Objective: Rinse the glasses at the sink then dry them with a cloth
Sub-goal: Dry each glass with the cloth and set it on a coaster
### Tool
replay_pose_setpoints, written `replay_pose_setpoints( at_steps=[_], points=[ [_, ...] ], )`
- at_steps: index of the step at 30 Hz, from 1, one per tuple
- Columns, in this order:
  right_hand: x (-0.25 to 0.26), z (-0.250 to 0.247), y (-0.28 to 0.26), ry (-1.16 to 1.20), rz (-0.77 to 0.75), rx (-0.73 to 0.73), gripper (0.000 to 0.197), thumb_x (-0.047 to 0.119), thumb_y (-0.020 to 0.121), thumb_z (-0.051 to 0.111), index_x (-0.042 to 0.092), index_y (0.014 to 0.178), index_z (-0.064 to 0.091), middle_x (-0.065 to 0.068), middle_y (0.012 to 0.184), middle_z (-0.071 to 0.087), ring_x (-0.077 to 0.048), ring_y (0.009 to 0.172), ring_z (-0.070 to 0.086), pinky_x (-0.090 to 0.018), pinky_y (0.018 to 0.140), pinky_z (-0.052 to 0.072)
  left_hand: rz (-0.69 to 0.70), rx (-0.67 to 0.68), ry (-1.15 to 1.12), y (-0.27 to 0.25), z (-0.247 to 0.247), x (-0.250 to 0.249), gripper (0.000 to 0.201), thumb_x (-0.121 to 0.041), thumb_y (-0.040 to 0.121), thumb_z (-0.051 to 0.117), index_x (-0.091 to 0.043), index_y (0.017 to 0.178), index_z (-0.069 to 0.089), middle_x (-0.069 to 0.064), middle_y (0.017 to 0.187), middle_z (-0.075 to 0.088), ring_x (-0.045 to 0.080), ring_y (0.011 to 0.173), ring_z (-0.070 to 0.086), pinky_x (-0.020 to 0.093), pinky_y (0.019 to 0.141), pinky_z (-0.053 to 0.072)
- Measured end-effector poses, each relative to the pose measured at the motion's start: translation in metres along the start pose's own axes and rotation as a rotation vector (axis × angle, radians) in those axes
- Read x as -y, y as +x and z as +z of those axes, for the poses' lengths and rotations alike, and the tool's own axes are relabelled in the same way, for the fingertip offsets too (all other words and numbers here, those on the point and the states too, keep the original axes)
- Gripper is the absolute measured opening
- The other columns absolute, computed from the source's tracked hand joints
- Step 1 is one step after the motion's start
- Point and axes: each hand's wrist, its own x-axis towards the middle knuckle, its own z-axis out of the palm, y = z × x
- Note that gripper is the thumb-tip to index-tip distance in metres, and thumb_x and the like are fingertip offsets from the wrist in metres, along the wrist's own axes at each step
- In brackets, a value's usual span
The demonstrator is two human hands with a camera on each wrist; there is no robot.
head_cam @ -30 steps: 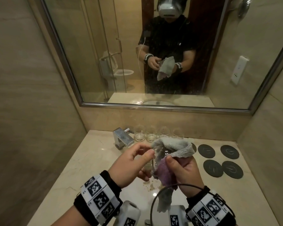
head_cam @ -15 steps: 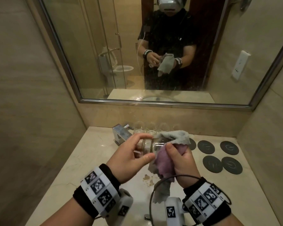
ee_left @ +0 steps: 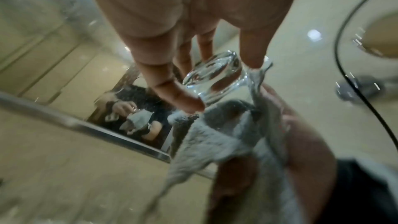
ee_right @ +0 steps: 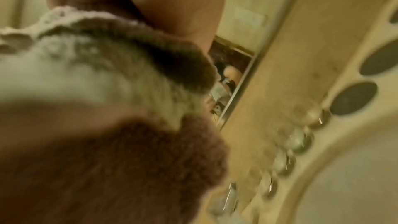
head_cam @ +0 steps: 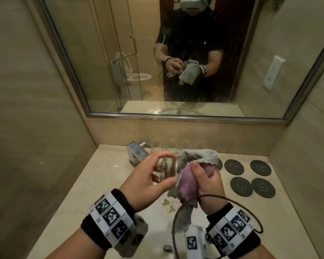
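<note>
A clear glass (head_cam: 168,170) lies on its side in the air above the counter, its thick base (ee_left: 212,72) towards my left hand (head_cam: 151,176). My left hand grips the base end with thumb and fingers. A grey and pink cloth (head_cam: 195,165) covers the glass's mouth end, and my right hand (head_cam: 207,181) grips the cloth round the glass. In the right wrist view the cloth (ee_right: 96,77) fills most of the picture and the glass is hidden. Several more clear glasses (head_cam: 173,144) stand in a row against the back wall.
A chrome tap (head_cam: 137,153) stands at the back left of the marble counter (head_cam: 105,176). Several dark round coasters (head_cam: 251,176) lie at the right. A black cable (head_cam: 178,217) loops by my right wrist. The mirror (head_cam: 176,53) hangs above; walls close in on both sides.
Both hands have lifted a little and the glass has turned in the cloth. My left hand's grip on the base end has shifted, thumb now lower.
</note>
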Motion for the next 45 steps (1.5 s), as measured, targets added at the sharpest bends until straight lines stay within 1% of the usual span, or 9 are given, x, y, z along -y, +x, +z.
replay_pose_setpoints(
  at_steps=[4,10,16,21,27,33,35,39,45],
  points=[
    [0.0,-0.004,-0.008,-0.132,-0.131,0.051,0.057,0.063,0.063,0.076,0.013,0.089,0.068,-0.001,0.078,0.073,-0.017,0.075,0.07,-0.026,0.067,0.055,-0.378,0.004,-0.467,0.006,0.001,-0.006,0.05,-0.051,0.079,0.061,-0.021,0.118,0.054,0.007,0.104,0.059,0.018,0.057,0.064,0.035,0.055,0.055],
    [-0.001,-0.002,-0.001,0.135,0.126,-0.001,0.04,0.036,0.067,0.075,0.005,0.088,0.062,-0.006,0.073,0.069,-0.019,0.067,0.068,-0.027,0.061,0.056,0.13,0.018,0.137,-0.003,-0.001,-0.001,0.046,-0.045,0.079,0.068,-0.045,0.121,0.049,-0.019,0.122,0.053,0.001,0.093,0.057,0.015,0.076,0.048],
    [0.0,-0.008,-0.007,-0.127,-0.13,0.085,0.034,0.043,0.066,0.075,0.018,0.089,0.068,0.002,0.081,0.073,-0.014,0.078,0.07,-0.023,0.07,0.054,-0.421,0.002,-0.501,0.005,0.005,-0.006,0.049,-0.05,0.079,0.061,-0.018,0.116,0.054,0.013,0.096,0.061,0.024,0.058,0.065,0.031,0.05,0.053],
    [0.002,-0.004,0.001,0.117,0.143,0.032,0.028,0.023,0.076,0.074,0.004,0.092,0.061,-0.006,0.077,0.071,-0.019,0.071,0.069,-0.027,0.062,0.056,-0.042,0.04,-0.058,-0.002,0.0,0.003,0.05,-0.043,0.072,0.074,-0.046,0.118,0.052,-0.012,0.115,0.058,0.013,0.086,0.062,0.028,0.074,0.056],
    [-0.002,-0.005,-0.009,-0.148,-0.015,0.027,0.057,0.041,0.06,0.072,0.006,0.104,0.062,-0.002,0.09,0.072,-0.013,0.084,0.07,-0.017,0.07,0.053,-0.391,0.014,-0.445,0.008,0.005,-0.002,0.045,-0.051,0.084,0.064,-0.027,0.12,0.054,0.003,0.111,0.059,0.017,0.061,0.065,0.051,0.069,0.058],
    [-0.007,-0.006,0.0,0.23,0.364,0.041,0.062,0.032,0.078,0.07,-0.013,0.116,0.05,-0.027,0.101,0.065,-0.038,0.09,0.065,-0.048,0.08,0.056,0.057,0.076,0.107,0.004,0.001,0.009,0.043,-0.042,0.078,0.07,-0.045,0.116,0.052,-0.017,0.12,0.056,0.005,0.097,0.061,0.021,0.081,0.051],
    [-0.01,-0.006,-0.002,0.145,0.338,0.027,0.07,0.04,0.074,0.075,-0.012,0.114,0.052,-0.029,0.104,0.064,-0.041,0.093,0.064,-0.052,0.086,0.054,-0.095,0.061,-0.097,0.005,0.001,0.008,0.048,-0.051,0.073,0.07,-0.045,0.118,0.052,-0.013,0.116,0.058,0.01,0.089,0.065,0.024,0.071,0.054],
    [-0.002,-0.006,-0.012,-0.216,-0.021,0.106,0.033,0.036,0.068,0.072,0.009,0.085,0.068,-0.003,0.073,0.073,-0.017,0.067,0.07,-0.025,0.06,0.055,-0.448,0.03,-0.573,0.011,0.004,0.001,0.051,-0.057,0.078,0.061,-0.021,0.114,0.055,0.011,0.094,0.06,0.022,0.053,0.06,0.027,0.046,0.048],
    [-0.012,-0.006,0.0,0.261,0.374,0.068,0.067,0.034,0.079,0.072,-0.013,0.12,0.047,-0.04,0.113,0.056,-0.047,0.1,0.059,-0.058,0.092,0.048,0.043,0.019,0.136,0.003,0.004,0.008,0.039,-0.049,0.081,0.064,-0.042,0.116,0.051,-0.014,0.115,0.056,0.001,0.084,0.058,0.02,0.075,0.048]
  ],
)
